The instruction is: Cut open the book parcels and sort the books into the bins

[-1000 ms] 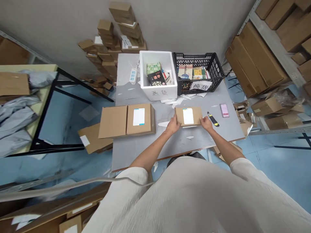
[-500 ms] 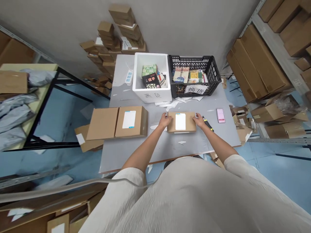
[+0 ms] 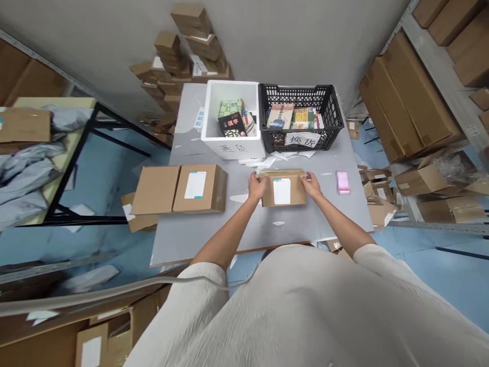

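A small brown cardboard box (image 3: 268, 196) with a white label is on the grey table in front of me, its label side facing me. My left hand (image 3: 257, 186) grips its upper left corner between thumb and fingers. On the other side, my right hand (image 3: 310, 185) pinches the upper right corner. A strip along the box's far edge looks raised. Further left stand two larger brown boxes, one plain (image 3: 156, 189) and one with a white label (image 3: 218, 188).
Behind the small box are a white foam bin (image 3: 233, 148) and a black crate (image 3: 331, 137), both holding books. Paper scraps (image 3: 267, 162) lie before them. A pink item (image 3: 343, 183) is at the right; the table's front edge (image 3: 263, 247) is near my body.
The small box's far edge has lifted, with both hands still at its sides. The black and yellow tool beside my right hand is no longer visible. The view has shifted slightly.
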Demonstrator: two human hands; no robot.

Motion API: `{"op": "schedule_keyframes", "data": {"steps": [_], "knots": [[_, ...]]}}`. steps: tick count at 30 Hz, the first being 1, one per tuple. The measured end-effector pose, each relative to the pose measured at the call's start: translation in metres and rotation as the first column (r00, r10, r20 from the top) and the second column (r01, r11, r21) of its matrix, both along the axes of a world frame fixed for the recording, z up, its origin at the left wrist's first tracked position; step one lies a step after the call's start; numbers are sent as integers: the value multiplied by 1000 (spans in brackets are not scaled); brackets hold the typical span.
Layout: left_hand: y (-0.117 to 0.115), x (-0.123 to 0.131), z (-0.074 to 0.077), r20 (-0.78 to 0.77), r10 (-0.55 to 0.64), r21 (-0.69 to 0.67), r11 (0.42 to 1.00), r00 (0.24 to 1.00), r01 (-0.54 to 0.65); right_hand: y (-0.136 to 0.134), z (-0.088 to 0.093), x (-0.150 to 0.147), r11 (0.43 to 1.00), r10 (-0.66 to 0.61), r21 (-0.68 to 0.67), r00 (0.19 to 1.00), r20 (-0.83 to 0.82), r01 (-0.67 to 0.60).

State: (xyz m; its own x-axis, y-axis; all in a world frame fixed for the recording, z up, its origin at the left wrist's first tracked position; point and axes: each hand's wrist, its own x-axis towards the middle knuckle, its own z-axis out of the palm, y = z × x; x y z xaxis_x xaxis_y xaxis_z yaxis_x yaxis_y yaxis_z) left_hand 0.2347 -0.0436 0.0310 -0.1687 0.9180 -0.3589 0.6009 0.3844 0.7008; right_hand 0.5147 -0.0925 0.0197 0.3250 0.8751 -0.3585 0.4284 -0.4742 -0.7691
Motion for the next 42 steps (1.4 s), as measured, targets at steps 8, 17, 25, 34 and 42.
{"op": "schedule_keyframes", "data": {"steps": [8,17,25,34,42], "knots": [[-24,-5,5,11,5,-89,996,1000,-4,-19,5,-1,999,-20,-42,992,123,25],[-62,-30,-13,13,-114,-84,990,993,114,-40,17,-8,993,83,-106,966,245,-58],[-37,-28,-26,124,-69,-99,992,990,82,-31,5,-7,997,35,-70,978,208,-21],[-14,-22,-12,312,-40,-142,986,949,88,-12,-6,-5,999,41,-27,994,104,-38],[-20,-18,-2,319,41,-80,997,947,-16,-19,7,-3,998,-58,-27,998,23,58]]}}
